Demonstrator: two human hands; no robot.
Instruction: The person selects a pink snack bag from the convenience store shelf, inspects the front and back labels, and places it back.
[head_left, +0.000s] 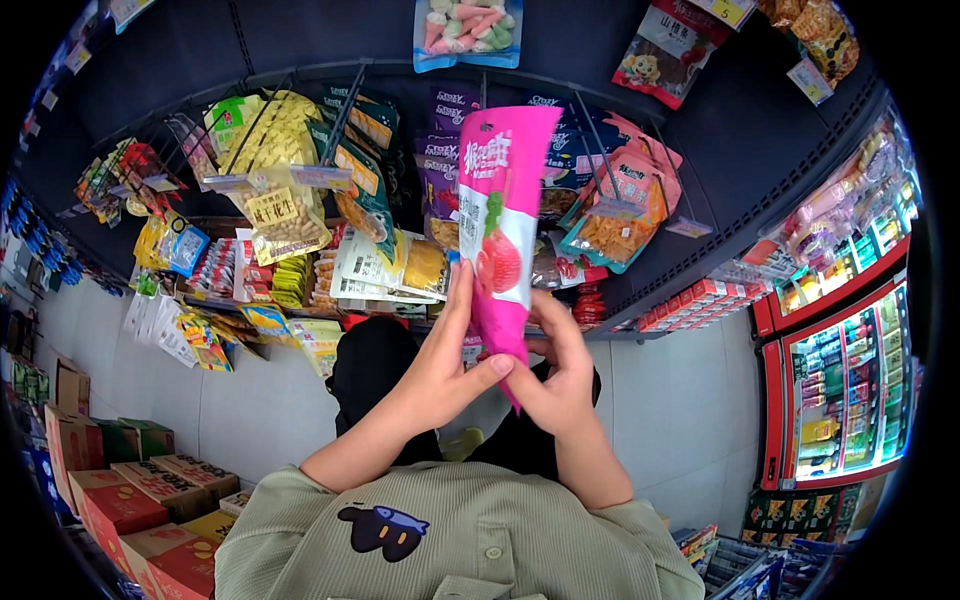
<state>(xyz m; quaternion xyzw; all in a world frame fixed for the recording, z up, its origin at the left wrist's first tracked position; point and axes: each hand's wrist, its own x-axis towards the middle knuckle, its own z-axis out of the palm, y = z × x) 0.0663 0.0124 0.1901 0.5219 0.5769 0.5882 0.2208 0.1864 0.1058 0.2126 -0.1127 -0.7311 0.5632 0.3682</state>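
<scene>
Upright between my hands is a pink and white snack pouch (504, 247) with a red fruit picture, its top leaning slightly right. My left hand (442, 367) lies along its left side, the thumb across the lower part. My right hand (559, 364) grips its lower right edge, some fingers hidden behind it. Behind the pouch, purple snack pouches (441, 184) hang on rack hooks. Pink and teal snack pouches (619, 217) hang to the right. Left of my hands are a yellow peanut bag (281, 217) and white dried-fruit pouches (390, 266).
The dark shelf rack (697, 180) curves across the front, with price-tagged hooks sticking out. Cardboard cartons (161, 547) are stacked at the lower left. A red-framed drinks cooler (844, 390) stands at the right. A wire basket (739, 570) with packets is at the lower right.
</scene>
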